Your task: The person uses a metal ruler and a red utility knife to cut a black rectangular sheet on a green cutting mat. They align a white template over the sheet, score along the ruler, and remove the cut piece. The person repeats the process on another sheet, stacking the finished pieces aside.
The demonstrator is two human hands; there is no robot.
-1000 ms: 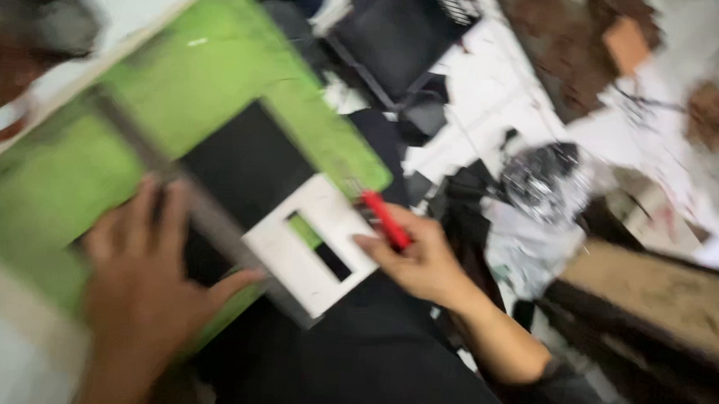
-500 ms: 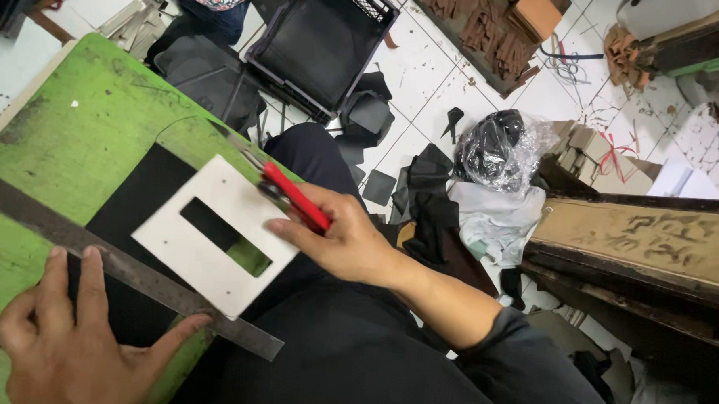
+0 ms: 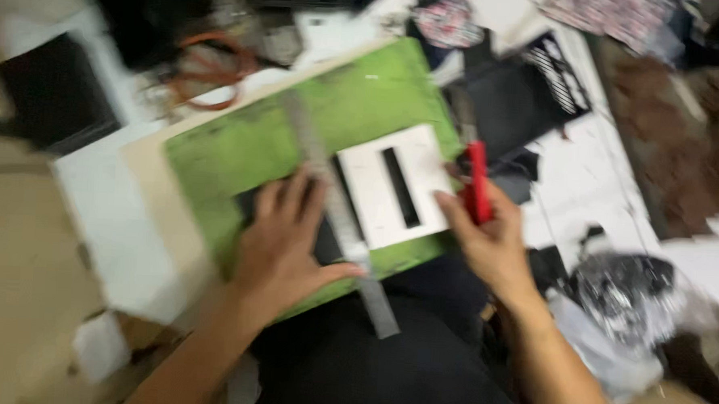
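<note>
A green cutting mat [image 3: 249,145] lies on my lap on a pale board. On it rests a white card template [image 3: 394,186] with a narrow slot, over a black sheet [image 3: 325,241]. A long metal ruler [image 3: 336,209] runs across the mat next to the template. My left hand [image 3: 286,243] presses flat on the ruler and black sheet, fingers spread. My right hand [image 3: 491,236] grips a red knife [image 3: 477,181] at the template's right edge. The frame is blurred.
A dark bag [image 3: 526,92] and scraps lie on the white tiled floor [image 3: 587,180] beyond the mat. A crumpled plastic bag [image 3: 626,298] sits at the right. An orange cord loop [image 3: 216,70] lies at the upper left near a dark box [image 3: 53,92].
The view has swung, so the mat now sits centred and turned. My left hand has slid up along the ruler next to the template. My right hand still holds the red knife.
</note>
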